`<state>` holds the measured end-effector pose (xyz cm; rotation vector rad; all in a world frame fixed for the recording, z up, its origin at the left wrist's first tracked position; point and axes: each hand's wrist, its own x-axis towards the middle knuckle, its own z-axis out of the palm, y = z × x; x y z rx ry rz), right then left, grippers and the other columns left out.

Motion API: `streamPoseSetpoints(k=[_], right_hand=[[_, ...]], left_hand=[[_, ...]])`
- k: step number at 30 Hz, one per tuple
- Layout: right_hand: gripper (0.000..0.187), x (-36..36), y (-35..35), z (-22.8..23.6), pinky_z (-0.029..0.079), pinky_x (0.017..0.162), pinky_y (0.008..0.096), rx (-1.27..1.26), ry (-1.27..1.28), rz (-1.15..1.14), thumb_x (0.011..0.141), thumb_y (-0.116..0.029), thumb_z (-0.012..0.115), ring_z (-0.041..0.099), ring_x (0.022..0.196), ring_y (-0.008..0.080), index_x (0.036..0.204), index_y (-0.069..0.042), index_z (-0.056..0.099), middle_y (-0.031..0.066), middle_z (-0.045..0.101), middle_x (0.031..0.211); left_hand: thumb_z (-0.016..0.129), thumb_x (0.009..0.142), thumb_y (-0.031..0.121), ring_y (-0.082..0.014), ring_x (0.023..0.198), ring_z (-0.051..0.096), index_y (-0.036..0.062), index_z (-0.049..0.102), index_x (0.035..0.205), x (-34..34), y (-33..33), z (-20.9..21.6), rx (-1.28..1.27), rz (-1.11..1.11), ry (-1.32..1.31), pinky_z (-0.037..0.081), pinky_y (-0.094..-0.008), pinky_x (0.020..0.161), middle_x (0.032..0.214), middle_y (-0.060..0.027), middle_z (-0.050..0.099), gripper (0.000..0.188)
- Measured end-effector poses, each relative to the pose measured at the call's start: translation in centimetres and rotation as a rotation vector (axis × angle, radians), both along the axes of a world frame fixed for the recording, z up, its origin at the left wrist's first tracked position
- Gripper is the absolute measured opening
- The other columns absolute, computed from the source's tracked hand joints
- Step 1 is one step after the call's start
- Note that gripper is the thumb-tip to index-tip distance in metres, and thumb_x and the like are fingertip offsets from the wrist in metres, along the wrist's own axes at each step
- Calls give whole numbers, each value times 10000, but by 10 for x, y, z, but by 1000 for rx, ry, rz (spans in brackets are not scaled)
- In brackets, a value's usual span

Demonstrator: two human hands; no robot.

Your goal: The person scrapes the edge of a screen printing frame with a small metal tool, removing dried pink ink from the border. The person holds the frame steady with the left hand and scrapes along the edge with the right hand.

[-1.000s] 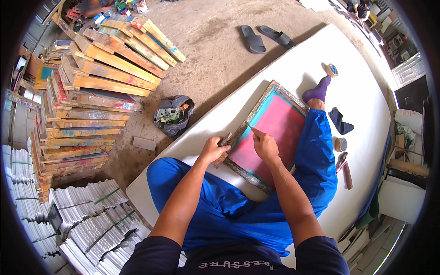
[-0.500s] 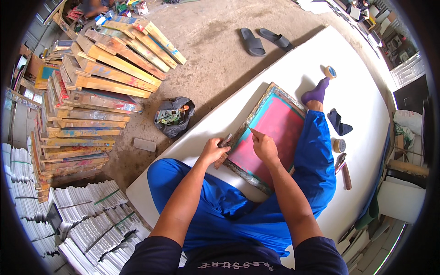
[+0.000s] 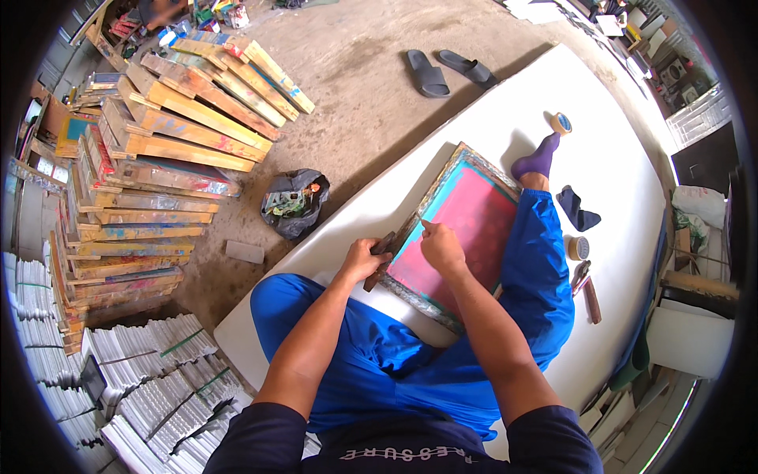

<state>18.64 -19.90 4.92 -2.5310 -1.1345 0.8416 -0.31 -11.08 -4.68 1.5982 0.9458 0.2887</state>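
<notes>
A screen-printing frame point(image 3: 491, 165) lies tilted against my outstretched leg, with a worn, paint-stained rim and a pink mesh point(image 3: 474, 229) bordered in turquoise. My left hand point(image 3: 362, 261) is closed round a short, dark brown wooden piece point(image 3: 376, 273) beside the frame's left corner. Its exact kind is unclear. Over the mesh, near the left rim, is my right hand point(image 3: 444, 249). Its index finger points toward that rim while the other fingers curl in; anything held inside them is hidden.
The white work surface point(image 3: 553, 87) under me holds tape rolls point(image 3: 579, 248), a dark cloth point(image 3: 579, 209) and a brown-handled tool point(image 3: 592, 302). Stacked wooden frames point(image 3: 150, 201), a black bag of scraps point(image 3: 294, 204), paper bundles point(image 3: 154, 355) and slippers point(image 3: 428, 73) surround it.
My right hand has moved slightly left, toward the frame's left rim. My left hand keeps its hold on the wooden piece. The whole view has shifted a little.
</notes>
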Motion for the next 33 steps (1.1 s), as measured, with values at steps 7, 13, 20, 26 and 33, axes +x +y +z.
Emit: streamPoseSetpoints(k=[7,13,20,26,33], right_hand=[[339,16,-22,-39,573,800,523,229,120,-111,1018,-210,582,730,910,444,1323,-139,710,314,700,974],[372,24,-38,-82,537,592,407,468,-152,85,1049,-253,589,647,589,248,1399,-152,663,154,703,772],[416,35,-27,-48,565,768,391,195,524,-231,1023,-235,585,683,694,236,1432,-175,635,221,741,907],[379,44,-9,-37,380,414,284,109,724,-307,1064,-274,587,460,482,94,1428,-192,655,22,567,680],[379,29,-18,-24,587,749,469,252,221,-71,1027,-257,573,748,835,365,1370,-139,683,253,749,948]], left_hand=[[839,821,211,-223,790,734,15,777,1062,3,0,-6,-48,-2,58,552,-382,753,861,-144,775,316],[828,840,215,-168,760,706,34,780,1087,-2,0,-28,-23,25,-59,545,-359,736,824,-108,763,310],[808,887,110,-112,929,688,6,717,1286,-6,4,-18,-198,-9,27,545,-301,840,1046,-71,769,422],[834,848,217,-136,812,683,33,769,1172,-12,0,-17,-104,19,31,536,-337,773,898,-94,774,378],[845,843,206,-129,852,671,37,764,1177,-7,3,-25,-90,6,-4,528,-333,796,946,-83,765,383]])
